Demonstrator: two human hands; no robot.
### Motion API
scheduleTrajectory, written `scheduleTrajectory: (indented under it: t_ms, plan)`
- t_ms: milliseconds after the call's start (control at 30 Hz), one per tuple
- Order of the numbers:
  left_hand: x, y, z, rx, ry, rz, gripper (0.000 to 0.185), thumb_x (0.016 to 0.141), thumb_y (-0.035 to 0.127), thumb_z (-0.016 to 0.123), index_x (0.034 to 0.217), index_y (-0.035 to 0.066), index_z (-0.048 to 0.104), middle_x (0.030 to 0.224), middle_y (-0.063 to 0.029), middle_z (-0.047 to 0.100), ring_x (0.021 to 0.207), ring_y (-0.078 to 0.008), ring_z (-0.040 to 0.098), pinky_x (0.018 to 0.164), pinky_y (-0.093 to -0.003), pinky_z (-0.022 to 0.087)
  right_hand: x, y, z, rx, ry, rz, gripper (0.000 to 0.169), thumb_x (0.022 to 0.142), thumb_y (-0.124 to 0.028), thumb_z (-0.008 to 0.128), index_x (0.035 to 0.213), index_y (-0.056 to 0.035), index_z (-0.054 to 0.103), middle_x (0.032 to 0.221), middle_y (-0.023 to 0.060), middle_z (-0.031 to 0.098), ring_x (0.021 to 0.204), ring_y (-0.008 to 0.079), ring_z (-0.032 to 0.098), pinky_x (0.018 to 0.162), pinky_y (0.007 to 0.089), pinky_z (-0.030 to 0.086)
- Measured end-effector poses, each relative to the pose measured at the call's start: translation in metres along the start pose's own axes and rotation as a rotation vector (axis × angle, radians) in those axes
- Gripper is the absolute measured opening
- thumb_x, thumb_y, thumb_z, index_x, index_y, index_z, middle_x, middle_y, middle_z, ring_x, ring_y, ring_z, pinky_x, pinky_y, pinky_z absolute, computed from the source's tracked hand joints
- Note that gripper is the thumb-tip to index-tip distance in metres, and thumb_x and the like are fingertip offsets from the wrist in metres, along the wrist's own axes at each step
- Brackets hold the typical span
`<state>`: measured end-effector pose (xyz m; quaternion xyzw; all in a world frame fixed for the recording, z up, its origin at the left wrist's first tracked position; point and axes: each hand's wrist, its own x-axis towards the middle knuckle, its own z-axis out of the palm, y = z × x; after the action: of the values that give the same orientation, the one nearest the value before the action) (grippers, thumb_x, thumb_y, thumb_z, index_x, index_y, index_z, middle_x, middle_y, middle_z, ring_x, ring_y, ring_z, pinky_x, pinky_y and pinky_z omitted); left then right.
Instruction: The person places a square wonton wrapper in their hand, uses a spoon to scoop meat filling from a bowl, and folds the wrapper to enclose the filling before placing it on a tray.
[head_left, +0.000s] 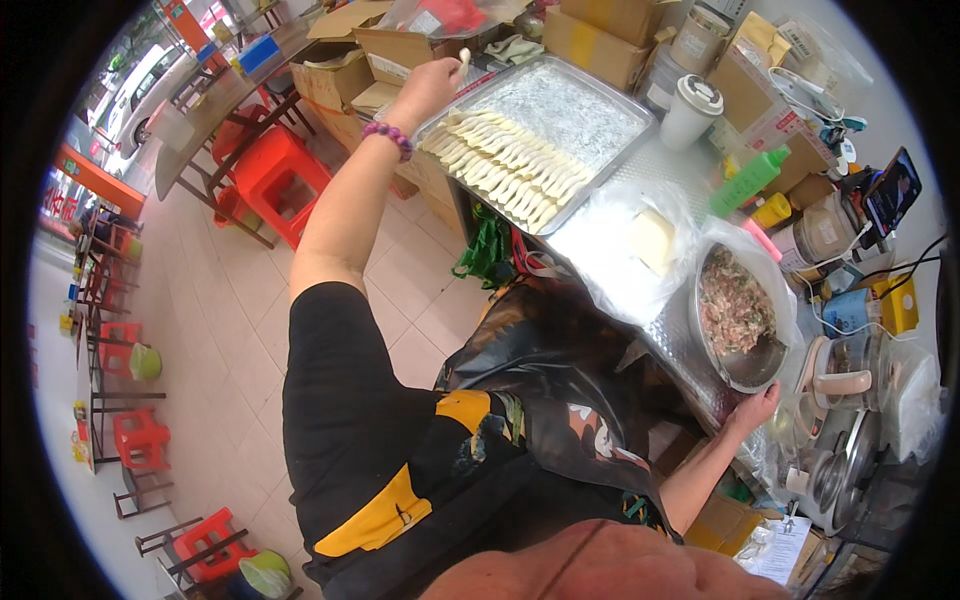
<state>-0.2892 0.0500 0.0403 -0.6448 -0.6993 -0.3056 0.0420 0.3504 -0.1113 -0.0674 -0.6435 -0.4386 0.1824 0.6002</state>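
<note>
Raised at the far left corner of a metal tray (574, 86), my left hand (431, 90) pinches a small piece of folded dough (465, 57). Overlapping rows of folded, filled dough pieces (517, 169) cover the tray's near left part; its far part shows a whitish, floury surface. At lower right, my right hand (750, 411) is closed at the near rim of a metal bowl (757, 367), its fingertips partly hidden. Minced meat with green bits (735, 300) fills much of the bowl. A stack of pale dough wrappers (654, 241) lies on a plastic bag (622, 277) between tray and bowl.
Behind the tray stand cardboard boxes (600, 45). Along the right are a lidded white cup (691, 112), a green bottle (750, 182), jars, a propped phone (892, 193), cables and a glass pot (847, 375). Red plastic stools (277, 180) and a table stand at left.
</note>
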Motion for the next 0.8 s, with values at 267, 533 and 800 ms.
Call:
scheduleTrajectory:
  t_ms: [267,533,800]
  plan:
    - [0.018,0.005,0.022,-0.648,-0.366,-0.323,0.027,0.087,0.020,0.053,0.101,-0.001,0.061,0.091,-0.0072,0.064,0.084,-0.0131,0.057,0.075,-0.0283,0.044,-0.001,0.003,-0.001,0.084,-0.009,0.000,0.015,0.089,-0.009,0.047,0.091,0.0028,0.056,0.087,0.0050,0.060,0.078,0.0107,0.051,0.070,0.0254,0.043]
    - [0.036,-0.050,0.034,-0.046,-0.477,-0.093,0.027,0.081,0.023,0.055,0.098,0.005,0.064,0.087,-0.0140,0.065,0.078,-0.0220,0.060,0.072,-0.0325,0.046,-0.002,-0.008,0.003,-0.023,-0.007,-0.006,0.014,0.086,-0.008,0.049,0.090,0.0038,0.056,0.085,0.0062,0.061,0.078,0.0115,0.053,0.070,0.0261,0.044]
    - [0.018,-0.029,0.034,0.040,-0.374,0.059,0.022,0.078,0.017,0.056,0.092,0.001,0.064,0.080,-0.0154,0.065,0.072,-0.0273,0.062,0.067,-0.0372,0.048,0.001,0.007,-0.002,-0.005,-0.015,-0.010,0.019,0.086,-0.007,0.050,0.099,0.0040,0.058,0.090,0.0070,0.063,0.081,0.0127,0.055,0.072,0.0263,0.045]
